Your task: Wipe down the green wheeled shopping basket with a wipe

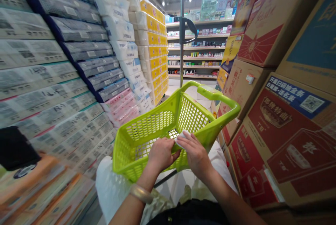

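A lime-green plastic shopping basket with a looped handle stands in front of me in a shop aisle. My left hand, with a pale bangle on the wrist, curls over the basket's near rim. My right hand rests on the same rim beside it, fingers pressed on a small white piece that looks like paper or a wipe. Both hands sit close together, nearly touching. The basket's inside looks bare.
Stacked packs of tissue and paper rolls wall the left side. Red and brown cardboard cartons are piled on the right. A metal pole stands ahead, with shelves of small goods at the aisle's far end.
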Available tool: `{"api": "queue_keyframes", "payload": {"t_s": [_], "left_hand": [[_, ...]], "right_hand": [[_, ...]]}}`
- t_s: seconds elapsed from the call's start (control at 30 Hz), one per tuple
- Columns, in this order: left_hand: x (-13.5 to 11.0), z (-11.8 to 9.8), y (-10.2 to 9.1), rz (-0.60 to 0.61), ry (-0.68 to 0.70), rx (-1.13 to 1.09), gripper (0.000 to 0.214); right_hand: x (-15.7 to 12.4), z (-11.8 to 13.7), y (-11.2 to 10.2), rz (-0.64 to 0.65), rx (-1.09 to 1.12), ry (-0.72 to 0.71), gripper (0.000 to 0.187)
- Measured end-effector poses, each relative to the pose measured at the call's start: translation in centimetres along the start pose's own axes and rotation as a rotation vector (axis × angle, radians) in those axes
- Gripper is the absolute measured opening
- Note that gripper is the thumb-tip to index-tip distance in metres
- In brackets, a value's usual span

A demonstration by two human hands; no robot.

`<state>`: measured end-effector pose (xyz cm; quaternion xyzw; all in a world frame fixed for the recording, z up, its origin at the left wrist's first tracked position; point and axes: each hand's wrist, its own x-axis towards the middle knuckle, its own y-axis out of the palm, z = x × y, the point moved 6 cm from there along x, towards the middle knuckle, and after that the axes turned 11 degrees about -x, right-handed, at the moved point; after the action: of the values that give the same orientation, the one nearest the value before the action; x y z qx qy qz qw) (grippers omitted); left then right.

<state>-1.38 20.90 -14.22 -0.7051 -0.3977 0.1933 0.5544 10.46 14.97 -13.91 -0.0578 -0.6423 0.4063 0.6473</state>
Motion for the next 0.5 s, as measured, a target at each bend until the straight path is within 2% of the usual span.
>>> {"api": "queue_keyframes", "payload": {"t_s": [0.17,0.23,0.27,0.33,0.43,0.5], "left_hand": [[-0.2,-0.2,-0.2,-0.009,0.015,-0.047,0.025],[-0.1,-0.3,-0.2,-0.009,0.012,-0.053,0.025],[-0.1,-0.3,-0.2,-0.011,0.012,-0.054,0.025],[-0.1,-0.3,-0.1,-0.012,0.017,-0.054,0.024],[-0.2,-0.2,-0.1,-0.013,0.019,-0.036,0.024],[-0.2,-0.1,-0.1,-0.011,0.017,-0.024,0.026]], "right_hand": [[0.5,-6.0,-5.0,-0.182,-0.104,0.212,0.049],[0.5,-7.1,-6.2,-0.252,-0.144,0.272,0.048],[0.4,-7.0,-6.1,-0.261,-0.156,0.279,0.048],[0.3,-5.4,-4.6,-0.213,-0.15,0.233,0.049],[-0.1,-1.5,-1.3,-0.074,-0.072,0.061,0.049],[-0.3,-0.3,-0.4,-0.026,-0.033,-0.002,0.048]]}}
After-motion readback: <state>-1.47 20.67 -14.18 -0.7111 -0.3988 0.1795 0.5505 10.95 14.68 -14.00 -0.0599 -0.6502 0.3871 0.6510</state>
